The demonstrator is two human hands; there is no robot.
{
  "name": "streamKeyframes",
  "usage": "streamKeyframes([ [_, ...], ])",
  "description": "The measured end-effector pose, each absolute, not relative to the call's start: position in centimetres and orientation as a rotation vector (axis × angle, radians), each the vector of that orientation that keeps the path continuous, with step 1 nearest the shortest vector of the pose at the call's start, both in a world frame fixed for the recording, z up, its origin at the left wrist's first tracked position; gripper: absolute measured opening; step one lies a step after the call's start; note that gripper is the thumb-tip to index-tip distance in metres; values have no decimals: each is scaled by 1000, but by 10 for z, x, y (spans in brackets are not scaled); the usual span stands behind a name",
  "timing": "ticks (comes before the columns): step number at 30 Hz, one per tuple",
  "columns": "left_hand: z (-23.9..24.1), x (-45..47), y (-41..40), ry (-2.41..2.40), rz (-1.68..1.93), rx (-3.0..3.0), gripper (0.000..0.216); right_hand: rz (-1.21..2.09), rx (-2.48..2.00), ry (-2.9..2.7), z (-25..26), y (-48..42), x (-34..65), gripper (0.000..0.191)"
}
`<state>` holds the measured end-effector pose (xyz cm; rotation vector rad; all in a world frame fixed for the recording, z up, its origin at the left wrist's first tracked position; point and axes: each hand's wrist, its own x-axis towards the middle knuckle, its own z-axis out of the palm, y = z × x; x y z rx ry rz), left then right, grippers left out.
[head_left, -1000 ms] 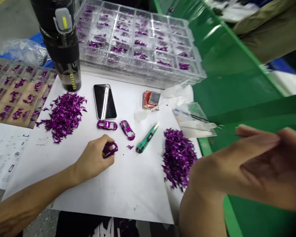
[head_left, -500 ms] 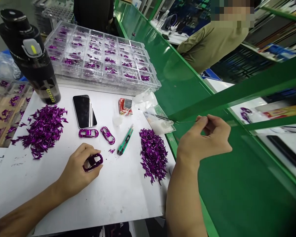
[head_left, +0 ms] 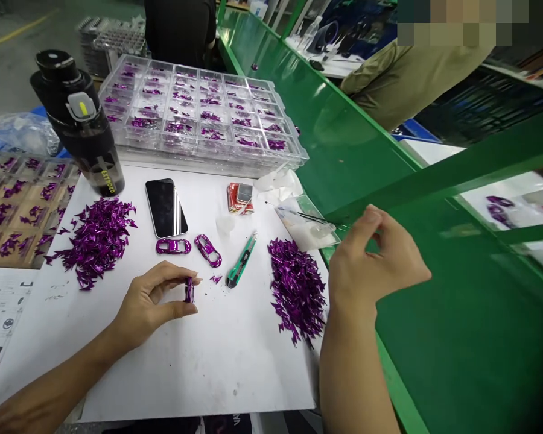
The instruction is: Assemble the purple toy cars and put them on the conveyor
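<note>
Fingers [head_left: 174,280] of the left hand [head_left: 147,310] pinched a purple chrome car shell [head_left: 189,290] on edge, just above the white sheet [head_left: 208,374]. The right hand [head_left: 375,262] hung empty over the green conveyor belt [head_left: 457,343], its fingers spread and half-curled.

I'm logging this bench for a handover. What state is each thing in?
Left hand: pinching a purple car-shaped shell, held on edge
Right hand: raised, fingers apart, nothing visible in it
Two matching shells: flat on the white sheet
Utility knife: lying on the sheet
Phone: flat, screen dark
Water bottle: upright, lid on
Clear compartment tray: purple pieces in its cells
Tweezers: lying on a clear bag
</note>
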<state>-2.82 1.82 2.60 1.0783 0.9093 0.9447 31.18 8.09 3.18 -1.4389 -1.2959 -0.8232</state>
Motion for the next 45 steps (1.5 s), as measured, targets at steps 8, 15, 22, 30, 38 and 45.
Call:
streamKeyframes([
  [8, 32, -33, 28, 708, 1017, 761, 34, 123, -922, -1991, 43, 16, 159, 28],
  [15, 29, -33, 30, 748, 962, 788, 33, 158, -953, -1948, 31, 14, 154, 43],
  [22, 26, -32, 29, 784, 960, 746, 36, 118, -1021, -1847, 28, 7, 146, 29],
  [30, 29, -32, 27, 667, 945, 672, 47, 103, -1070, -1805, 29, 4, 143, 26],
  [38, 26, -32, 28, 762, 934, 674, 42, 118, -1046, -1796, 28, 3, 139, 24],
  [45, 27, -32, 26, 694, 929, 664, 51, 103, -1020, -1797, 25, 5, 137, 25],
])
